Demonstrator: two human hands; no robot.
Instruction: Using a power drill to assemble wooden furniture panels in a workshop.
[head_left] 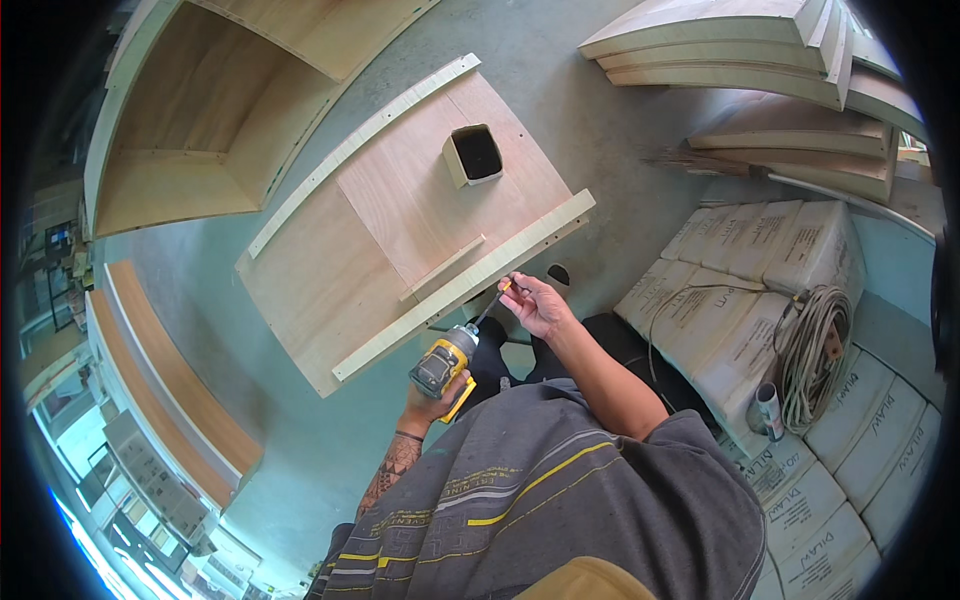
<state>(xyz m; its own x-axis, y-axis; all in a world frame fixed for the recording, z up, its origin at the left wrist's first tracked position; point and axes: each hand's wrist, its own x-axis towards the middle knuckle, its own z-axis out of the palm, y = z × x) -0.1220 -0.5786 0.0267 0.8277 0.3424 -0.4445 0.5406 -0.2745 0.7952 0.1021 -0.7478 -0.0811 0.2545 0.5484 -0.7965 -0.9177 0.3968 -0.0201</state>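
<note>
My left hand (432, 405) is wrapped round the grip of a yellow and black cordless drill driver (443, 362), which points up and to the right. A long thin bit (488, 308) runs from its chuck to my right hand (541, 306). The fingers of that hand are pinched at the bit's tip, where a small yellow-orange piece shows; what exactly they hold is too small to make out. Just beyond both hands lies a plywood panel (380, 215) with a pale batten (470, 285) along its near edge.
An open box (475, 157) with a dark inside and a thin wood strip (442, 268) lie on the panel. A large plywood cabinet (215, 115) stands far left, stacked curved wooden parts (720, 50) far right. Wrapped packages (715, 310) and coiled cable (815, 360) are at right; long boards (180, 370) at left.
</note>
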